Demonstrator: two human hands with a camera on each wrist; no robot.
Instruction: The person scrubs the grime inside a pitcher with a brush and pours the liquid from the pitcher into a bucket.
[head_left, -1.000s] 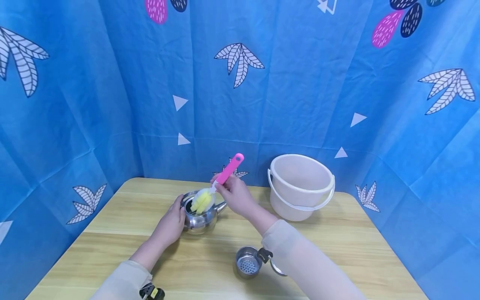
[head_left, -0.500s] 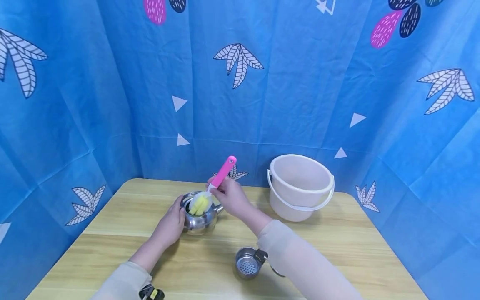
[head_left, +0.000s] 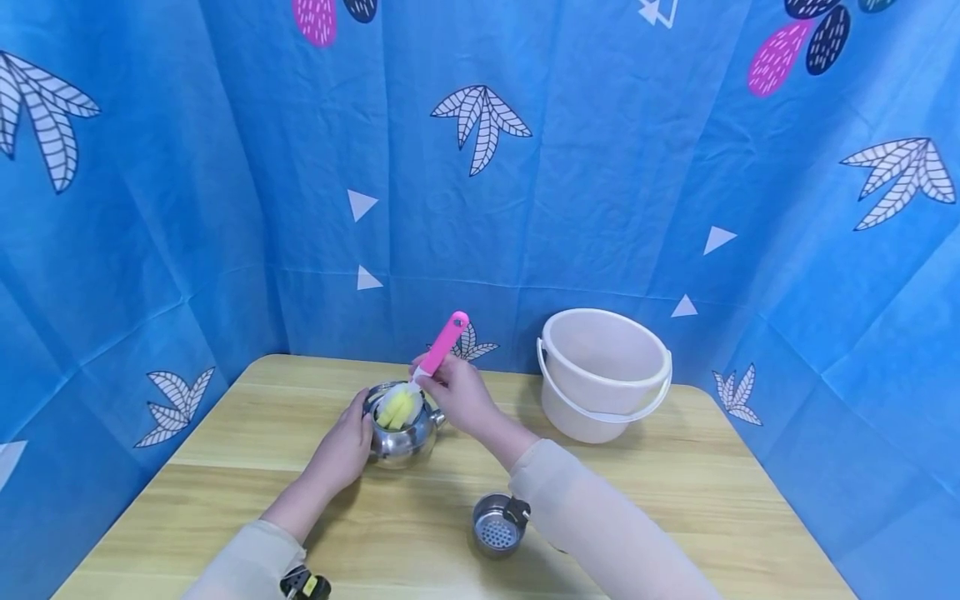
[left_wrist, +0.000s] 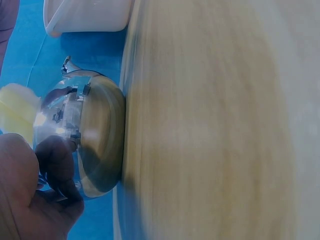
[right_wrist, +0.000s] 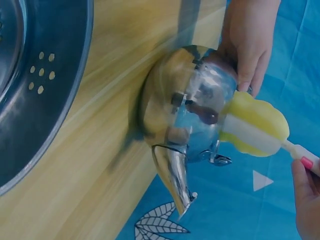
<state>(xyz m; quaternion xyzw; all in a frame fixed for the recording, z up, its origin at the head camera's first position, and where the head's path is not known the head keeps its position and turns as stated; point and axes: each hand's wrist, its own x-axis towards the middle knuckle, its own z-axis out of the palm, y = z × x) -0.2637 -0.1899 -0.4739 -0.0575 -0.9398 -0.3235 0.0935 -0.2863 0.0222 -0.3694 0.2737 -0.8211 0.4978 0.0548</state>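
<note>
On the table, my left hand (head_left: 341, 450) holds a shiny steel teapot (head_left: 400, 451) by its left side, fingers at the rim. The teapot sits upright, its short spout (right_wrist: 172, 177) pointing away to the right. My right hand (head_left: 467, 397) pinches a cleaning brush by its white neck, just below the pink handle (head_left: 444, 344). The brush's yellow-and-white sponge head (head_left: 396, 408) dips into the teapot's mouth; its lower end is hidden inside. In the right wrist view, much of the sponge head (right_wrist: 257, 120) shows outside the rim.
A perforated steel strainer cup (head_left: 497, 527) stands on the wooden table (head_left: 420, 533), close by my right sleeve (head_left: 585, 508). At the back right is a white bucket (head_left: 592, 408) with its handle hanging down in front. Blue patterned cloth (head_left: 465, 225) surrounds the table.
The brush and my right hand have moved a little left and down, the sponge head sinking further into the teapot. My right sleeve now covers a round metal piece seen earlier. The left hand stays put.
</note>
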